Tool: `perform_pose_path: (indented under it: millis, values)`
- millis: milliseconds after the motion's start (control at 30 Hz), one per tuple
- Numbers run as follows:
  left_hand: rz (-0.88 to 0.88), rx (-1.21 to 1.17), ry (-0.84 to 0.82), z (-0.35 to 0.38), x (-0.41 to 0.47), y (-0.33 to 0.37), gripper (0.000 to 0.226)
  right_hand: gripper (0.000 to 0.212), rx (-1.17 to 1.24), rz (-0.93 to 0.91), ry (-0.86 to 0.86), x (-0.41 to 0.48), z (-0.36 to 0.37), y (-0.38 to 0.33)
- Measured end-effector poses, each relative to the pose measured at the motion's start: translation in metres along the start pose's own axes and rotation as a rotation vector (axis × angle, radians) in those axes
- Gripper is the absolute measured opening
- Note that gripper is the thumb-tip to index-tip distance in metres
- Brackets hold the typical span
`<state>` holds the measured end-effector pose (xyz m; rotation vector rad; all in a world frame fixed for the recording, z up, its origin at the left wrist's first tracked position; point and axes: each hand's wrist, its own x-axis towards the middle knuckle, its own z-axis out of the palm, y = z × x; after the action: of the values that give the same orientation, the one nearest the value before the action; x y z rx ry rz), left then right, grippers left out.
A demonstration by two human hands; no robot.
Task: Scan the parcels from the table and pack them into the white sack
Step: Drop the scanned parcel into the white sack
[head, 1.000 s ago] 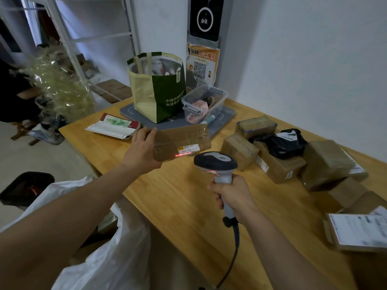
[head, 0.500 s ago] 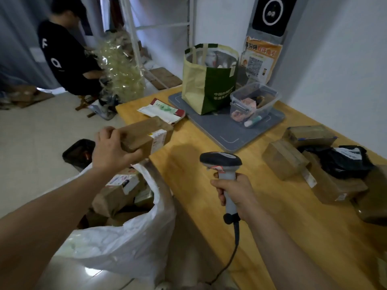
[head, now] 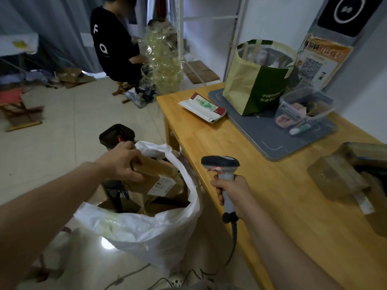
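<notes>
Head view: left hand grips a brown parcel over the open mouth of the white sack, which has boxes inside. Right hand is wrapped round the scanner handle at the worktop edge. More parcels far right; green bag and clear tub at back.

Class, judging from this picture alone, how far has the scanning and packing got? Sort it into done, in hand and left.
Done: several labelled parcels lie inside the white sack. In hand: the left hand grips a brown parcel over the sack's mouth; the right hand holds the scanner by the table edge. Left: at least two taped parcels sit at the table's right side, not yet packed.
</notes>
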<state>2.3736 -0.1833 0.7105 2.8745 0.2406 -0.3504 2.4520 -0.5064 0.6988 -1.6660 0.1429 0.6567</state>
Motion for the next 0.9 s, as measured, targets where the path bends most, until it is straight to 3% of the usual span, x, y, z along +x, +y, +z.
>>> perform_pose_path:
  millis: [133, 233, 467, 567, 700, 900]
  values:
    - [0.101, 0.122, -0.002, 0.029, 0.028, 0.021, 0.07, 0.009, 0.011, 0.033, 0.047, 0.004, 0.003, 0.001]
    - [0.043, 0.135, 0.054, 0.073, 0.038, 0.036, 0.075, 0.009, 0.045, 0.065, 0.102, 0.005, -0.001, 0.004]
    - [-0.166, 0.179, -0.297, 0.129, 0.057, 0.065, 0.08, 0.009, 0.097, 0.129, 0.216, 0.005, -0.028, 0.015]
    - [-0.21, 0.204, -0.137, 0.116, 0.076, 0.096, 0.072, 0.009, 0.192, 0.136, 0.24, 0.003, -0.047, 0.017]
    - [-0.023, 0.123, 0.204, 0.092, 0.109, 0.163, 0.052, 0.011, 0.335, 0.105, 0.333, -0.003, -0.087, 0.015]
    - [0.239, -0.023, 0.129, 0.08, 0.152, 0.32, 0.075, 0.015, 0.507, 0.037, 0.536, -0.019, -0.183, 0.012]
